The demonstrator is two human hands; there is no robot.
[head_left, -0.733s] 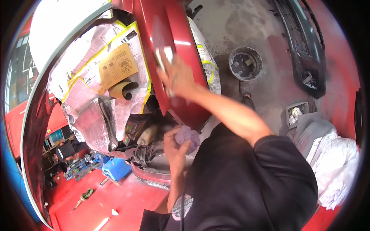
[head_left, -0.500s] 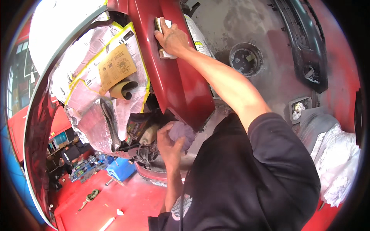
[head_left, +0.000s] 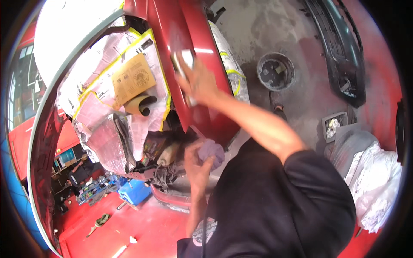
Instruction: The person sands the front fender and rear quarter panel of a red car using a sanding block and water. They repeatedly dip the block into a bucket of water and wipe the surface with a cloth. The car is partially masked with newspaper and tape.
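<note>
My right hand [head_left: 198, 84], blurred by motion, presses a flat sanding block [head_left: 187, 57] onto the red car fender [head_left: 213, 118]. The block's pale ends stick out past the fingers. Lower down, by the fender's front end, my left hand [head_left: 195, 161] grips a crumpled purple-grey cloth [head_left: 211, 154] between thumb and fingers. Left of the fender, a brown sheet of sandpaper [head_left: 137, 77] and a curled piece of sandpaper [head_left: 140, 104] lie on taped masking paper [head_left: 101, 64] that covers the engine bay.
A round bucket [head_left: 275, 72] stands on the grey floor at right. Beyond it lies a dark bumper [head_left: 343, 51]. White crumpled sheeting [head_left: 378, 185] is at far right, near a small tray [head_left: 329, 129]. A blue box [head_left: 134, 189] sits on the red floor, lower left.
My right hand and the sanding block have slid down the fender towards me. My left hand, with the cloth, has shifted slightly right. The whole view has moved a little.
</note>
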